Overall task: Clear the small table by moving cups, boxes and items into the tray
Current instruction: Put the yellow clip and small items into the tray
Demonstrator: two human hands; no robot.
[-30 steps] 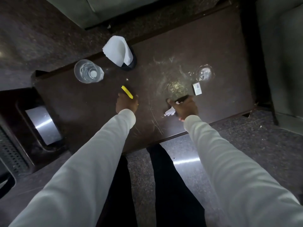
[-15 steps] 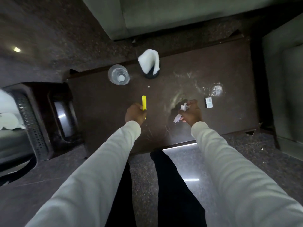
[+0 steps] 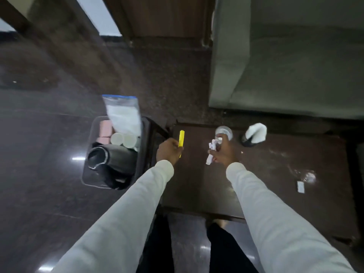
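My left hand [image 3: 169, 151] is closed around a yellow marker [image 3: 181, 138] above the left edge of the dark small table [image 3: 275, 170]. My right hand [image 3: 224, 152] grips crumpled white paper [image 3: 211, 152] over the table's left part, just in front of a clear glass [image 3: 224, 132]. A black holder with a white napkin [image 3: 255, 134] stands to the right of the glass. A small white packet [image 3: 300, 186] lies near the table's right side. The clear tray [image 3: 88, 170] sits left of the table and holds a plastic bag [image 3: 124, 115], two white cups [image 3: 123, 139], pink boxes [image 3: 104, 129] and a black jug [image 3: 110, 160].
A grey-green sofa [image 3: 295, 60] stands behind the table. A wet ring [image 3: 309, 175] marks the tabletop near the packet. Polished dark floor [image 3: 39, 134] spreads to the left, and my dark trousers [image 3: 197, 249] show below the arms.
The view has swung left, bringing the loaded tray into sight. Both hands have moved left over the table, the left with the marker now near the table's left edge, the right still holding the paper.
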